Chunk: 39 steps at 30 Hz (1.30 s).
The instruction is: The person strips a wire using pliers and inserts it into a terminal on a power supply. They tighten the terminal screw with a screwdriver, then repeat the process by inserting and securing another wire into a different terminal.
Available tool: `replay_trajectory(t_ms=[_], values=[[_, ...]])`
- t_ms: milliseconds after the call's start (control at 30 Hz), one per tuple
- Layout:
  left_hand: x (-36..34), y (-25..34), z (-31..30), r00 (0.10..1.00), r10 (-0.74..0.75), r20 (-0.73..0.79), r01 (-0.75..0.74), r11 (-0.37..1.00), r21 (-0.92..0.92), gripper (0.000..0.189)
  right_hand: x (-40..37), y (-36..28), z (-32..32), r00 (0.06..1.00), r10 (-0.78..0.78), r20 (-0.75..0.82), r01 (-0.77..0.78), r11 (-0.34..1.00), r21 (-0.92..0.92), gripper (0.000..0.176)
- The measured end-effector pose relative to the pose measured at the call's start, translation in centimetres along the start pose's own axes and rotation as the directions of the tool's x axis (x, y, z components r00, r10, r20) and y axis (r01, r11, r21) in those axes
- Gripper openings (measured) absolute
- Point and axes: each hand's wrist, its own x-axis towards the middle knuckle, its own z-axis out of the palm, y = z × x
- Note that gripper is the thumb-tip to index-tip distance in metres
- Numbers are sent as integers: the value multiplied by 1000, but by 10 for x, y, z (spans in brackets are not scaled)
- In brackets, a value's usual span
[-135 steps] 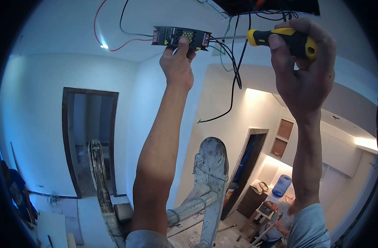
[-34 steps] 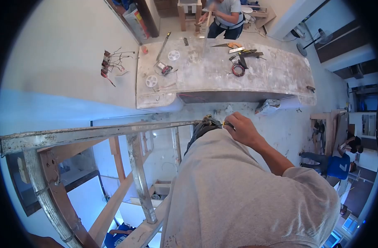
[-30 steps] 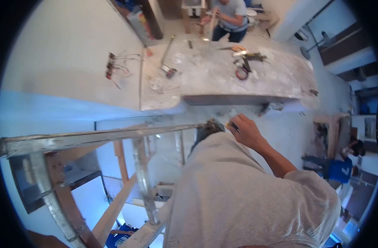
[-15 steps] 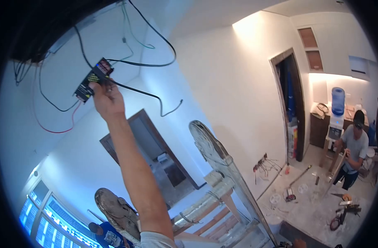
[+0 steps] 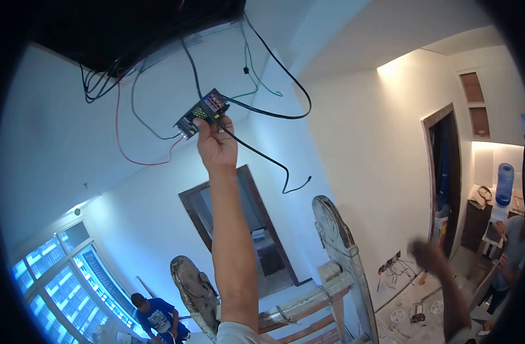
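My left hand (image 5: 218,148) is raised toward the ceiling opening. Its thumb and fingers grip a small black power supply (image 5: 200,112) with a perforated case and labels. A red wire (image 5: 153,164) and a dark wire run to its left end. Black cables (image 5: 288,116) and a green wire (image 5: 256,86) lead off around its right end, and one black cable (image 5: 268,159) dangles loose past my wrist. My right hand (image 5: 432,255) is lifted at the right, blurred by motion, away from the power supply.
A dark ceiling opening (image 5: 142,34) has wires hanging from it. Below me stands a worn wooden ladder (image 5: 337,229). Loose wires (image 5: 395,266) stick out of the wall. One person (image 5: 159,318) bends by the windows; another (image 5: 512,258) stands near the water dispenser (image 5: 504,186).
The view has shifted, so the power supply and my left hand appear farther right, the grip unchanged. My right hand has risen into view from the bottom edge.
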Motion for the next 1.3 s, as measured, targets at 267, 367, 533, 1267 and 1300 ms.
replay_trajectory(t_ms=[267, 367, 533, 1267, 1300], values=[[21, 1, -1, 999, -15, 32, 15, 1000, 2, 44, 226, -279, -195, 343, -547, -764, 894, 439, 88, 15], [22, 3, -6, 999, 28, 41, -29, 999, 23, 44, 272, -303, -202, 338, -705, -623, 867, 492, -86, 20], [25, 5, -15, 998, 19, 54, -23, 997, 79, 44, 304, -306, -193, 437, -796, -419, 875, 484, -6, 22], [22, 3, 1, 1000, -19, 12, 17, 992, 123, 34, 275, -361, -241, 200, -823, -532, 972, 236, 2, 19], [19, 3, 4, 1000, 21, -20, -18, 991, 133, 33, 273, -364, -243, 192, -832, -521, 973, 231, -9, 19]])
